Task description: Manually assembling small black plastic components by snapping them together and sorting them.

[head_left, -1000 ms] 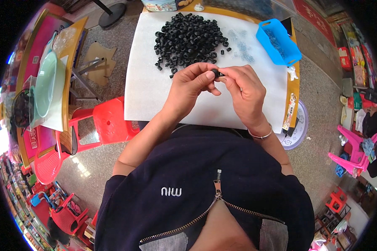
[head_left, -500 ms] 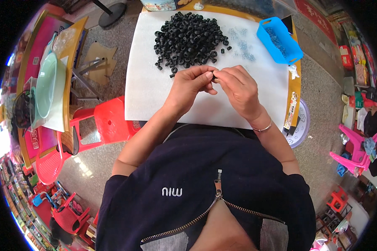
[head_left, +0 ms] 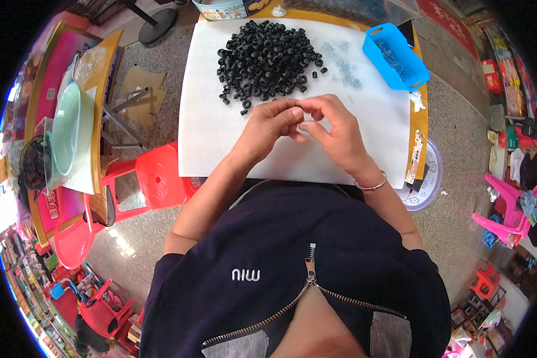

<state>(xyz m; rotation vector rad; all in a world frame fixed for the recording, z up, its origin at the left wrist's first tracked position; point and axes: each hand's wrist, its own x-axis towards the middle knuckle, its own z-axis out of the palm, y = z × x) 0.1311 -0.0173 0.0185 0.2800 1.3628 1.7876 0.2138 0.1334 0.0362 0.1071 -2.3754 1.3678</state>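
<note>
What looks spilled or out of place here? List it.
Nothing is damaged. A few black rings lie strayed from the black ring pile on the white sheet, and small clear pieces are scattered loose beside the blue basket, not in it.

The single view comes from a wide fisheye camera worn on the person's head, looking steeply down over the dark zipped top onto a white sheet covering the table, so the sheet's straight edges bow outward toward the round black rim. It sits close above the work: the left hand and right hand meet near the centre, forearms entering from below, with the far table edge at the top. Toward the rim the red stool and the floor shrink and smear, so detail there is probably unreliable.
</note>
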